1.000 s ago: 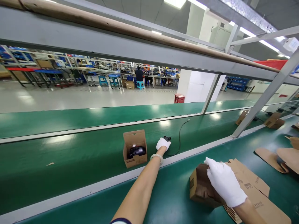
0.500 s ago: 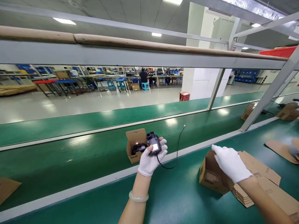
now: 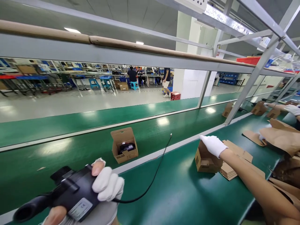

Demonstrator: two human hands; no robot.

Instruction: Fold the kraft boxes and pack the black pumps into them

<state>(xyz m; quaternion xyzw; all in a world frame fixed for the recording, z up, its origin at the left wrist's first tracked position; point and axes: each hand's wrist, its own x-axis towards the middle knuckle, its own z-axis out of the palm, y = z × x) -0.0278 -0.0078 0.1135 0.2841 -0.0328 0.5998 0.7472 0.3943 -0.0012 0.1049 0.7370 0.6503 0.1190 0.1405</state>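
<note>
Close to the camera at lower left, my gloved left hand [image 3: 109, 190] is closed around a black water pump [image 3: 77, 190] with a white label and a pipe stub. From the pump a thin black cable [image 3: 150, 184] curves up to a small white connector. My gloved right hand [image 3: 213, 145] grips the top rim of a small open cardboard box [image 3: 206, 161] on the green bench; its thumb is hidden. On the green belt stands another open cardboard box [image 3: 127, 155], with a black device [image 3: 127, 148] inside.
Flat cardboard blanks [image 3: 236, 153] lie stacked beside the right-hand box. Brown paper [image 3: 278, 136] spreads further right, near a co-worker's gloved hand [image 3: 292, 109]. A metal post [image 3: 243, 90] rises from the divider rail [image 3: 187, 140]. An overhead beam [image 3: 140, 56] crosses the view.
My left hand has brought the pump down, left and much closer to the camera, its cable trailing. My right hand stays at the box rim. The view has shifted right.
</note>
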